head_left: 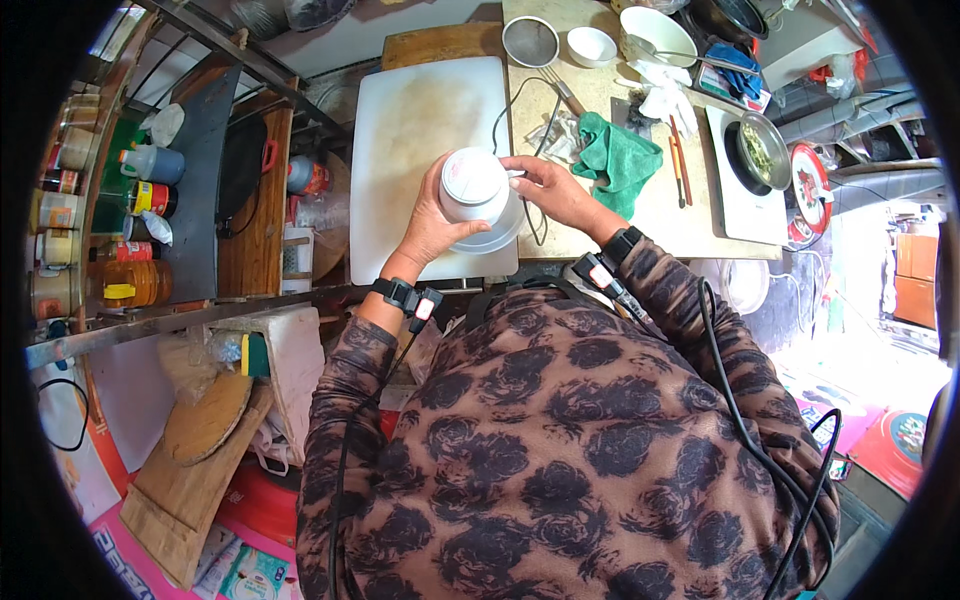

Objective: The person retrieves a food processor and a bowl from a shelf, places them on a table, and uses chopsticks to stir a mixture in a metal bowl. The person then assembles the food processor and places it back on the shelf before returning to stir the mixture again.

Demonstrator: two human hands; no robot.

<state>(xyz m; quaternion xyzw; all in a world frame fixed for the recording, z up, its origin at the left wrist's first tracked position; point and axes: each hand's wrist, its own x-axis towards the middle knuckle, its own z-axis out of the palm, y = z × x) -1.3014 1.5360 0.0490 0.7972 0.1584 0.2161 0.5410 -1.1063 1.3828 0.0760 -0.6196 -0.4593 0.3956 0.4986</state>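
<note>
My left hand [426, 223] is wrapped around a white lidded jar [475, 184], its thumb along the near side. The round lid [475, 174] faces up and bears writing. At the jar's right side the fingers of my right hand [551, 191] pinch a small white piece; whether it is a handle or a separate thing I cannot tell. Below the jar a pale, translucent round bowl [491, 241] shows partly, the jar and my left hand hiding the rest. Bowl and hands are over a large white cutting board [397, 135].
Right of the board lie a cable [495, 124], a green cloth [619, 161] and brushes [679, 165]. A pan of chopped food [759, 154] stands on a white cooktop [727, 206]. A strainer [530, 41] and bowls [592, 46] are at the back; bottles and jars [154, 161] fill the left shelf.
</note>
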